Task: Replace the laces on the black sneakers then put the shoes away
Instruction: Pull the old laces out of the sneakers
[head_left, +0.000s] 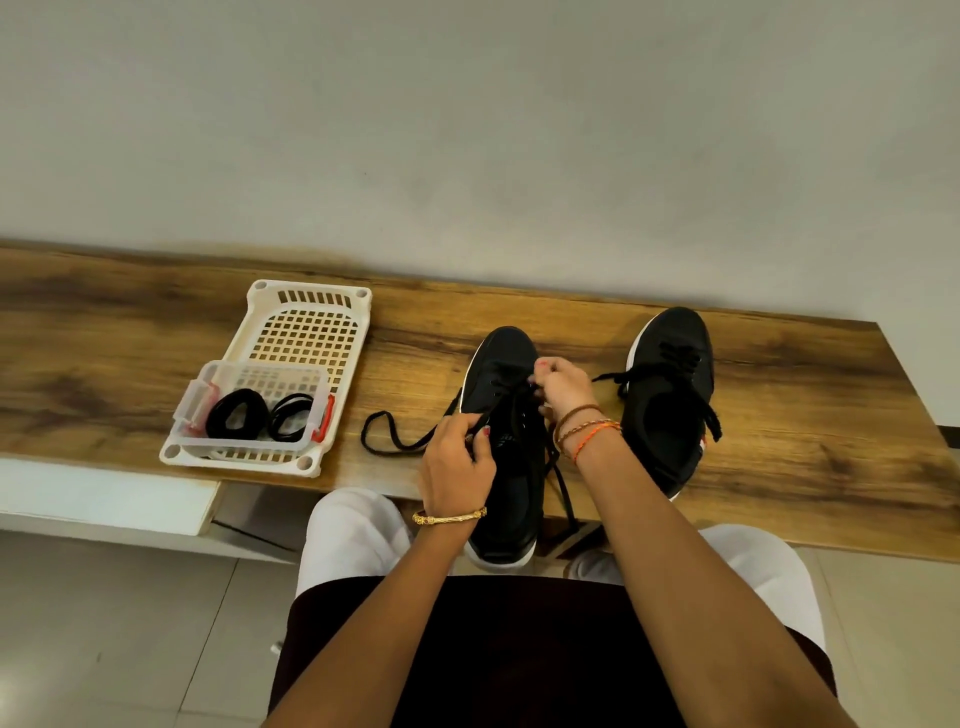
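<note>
While both hands work on the lace, the step is best done slowly, 1 eyelet at a time. At the far left stands a white basket (306, 332) with a small clear box (249, 410) in its near end, and the box holds 2 coils of black lace (236, 418). To the right, a loose loop of the lace (387, 441) lies on the wooden bench (104, 332). The left hand (457, 473) pinches this lace with curled fingers, just above the near sneaker (506, 499), whose heel hangs over the near edge. The right hand (563, 387) has its fingers closed on the lace at the eyelets. I think the left hand should keep the lace tight and flat, so the right can draw it through without a twist. Further right, the second sneaker (670, 395) lies apart, its lace loose. The bench runs along a plain pale wall (467, 130), and the floor (130, 623) has light tiles.
</note>
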